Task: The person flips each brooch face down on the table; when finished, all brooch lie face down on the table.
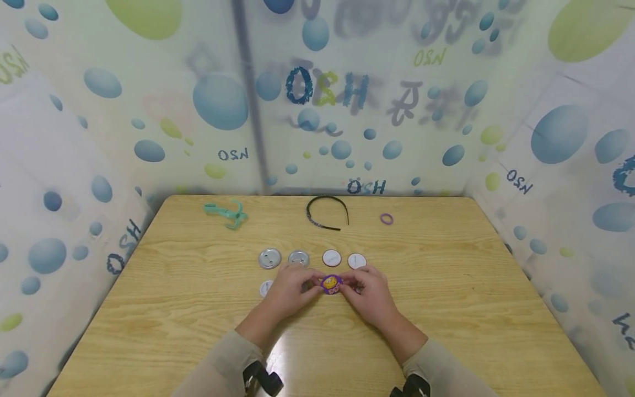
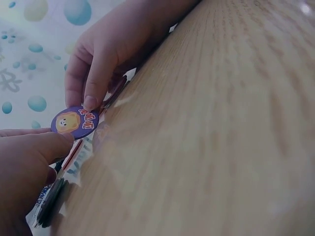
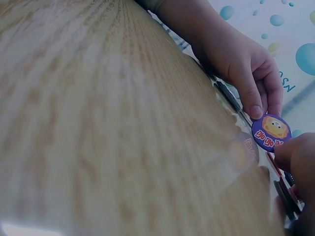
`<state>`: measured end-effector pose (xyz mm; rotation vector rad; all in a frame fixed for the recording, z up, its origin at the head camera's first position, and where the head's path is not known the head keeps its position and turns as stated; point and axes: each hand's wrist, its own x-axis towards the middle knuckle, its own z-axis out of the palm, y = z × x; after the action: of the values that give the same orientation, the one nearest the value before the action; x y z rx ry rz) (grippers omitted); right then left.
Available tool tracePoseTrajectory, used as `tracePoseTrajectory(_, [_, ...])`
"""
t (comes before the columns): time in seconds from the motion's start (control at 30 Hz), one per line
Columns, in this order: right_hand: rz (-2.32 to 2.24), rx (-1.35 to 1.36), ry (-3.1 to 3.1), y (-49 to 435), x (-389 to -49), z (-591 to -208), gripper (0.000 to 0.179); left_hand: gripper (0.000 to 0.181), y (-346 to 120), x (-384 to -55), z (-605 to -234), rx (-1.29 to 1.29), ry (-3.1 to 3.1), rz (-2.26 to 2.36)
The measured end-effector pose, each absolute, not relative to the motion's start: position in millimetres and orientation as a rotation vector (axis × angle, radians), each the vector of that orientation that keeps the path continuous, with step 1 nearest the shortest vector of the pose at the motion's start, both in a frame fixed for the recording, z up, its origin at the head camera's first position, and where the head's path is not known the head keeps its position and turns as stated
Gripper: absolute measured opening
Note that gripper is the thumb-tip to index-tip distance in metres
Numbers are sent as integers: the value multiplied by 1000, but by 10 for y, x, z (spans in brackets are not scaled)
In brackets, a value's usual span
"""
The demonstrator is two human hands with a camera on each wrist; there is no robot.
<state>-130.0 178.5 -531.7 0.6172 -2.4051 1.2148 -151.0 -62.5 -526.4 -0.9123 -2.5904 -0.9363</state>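
A round purple pin badge with a yellow cartoon face and lettering is held up between both hands, its printed side towards me. My left hand pinches its left edge with thumb and fingers. On the opposite edge, my right hand pinches it the same way. In the left wrist view, the badge is tilted just above the table; its face also shows in the right wrist view. Beyond the hands lie face-down badges: two silver-backed ones and two white-backed ones. Another badge is partly hidden by my left hand.
Along the table's far edge lie a teal claw-shaped object, a black headband and a small purple ring. A patterned curtain surrounds the wooden table at the back and sides.
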Motion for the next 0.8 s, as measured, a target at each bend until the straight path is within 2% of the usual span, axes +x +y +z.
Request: tracePoseTrajectory(0.8, [1237,639,-2354,1795,-1310,-5347,15,14,-625,-1511,-5289,-930,-2487,-967])
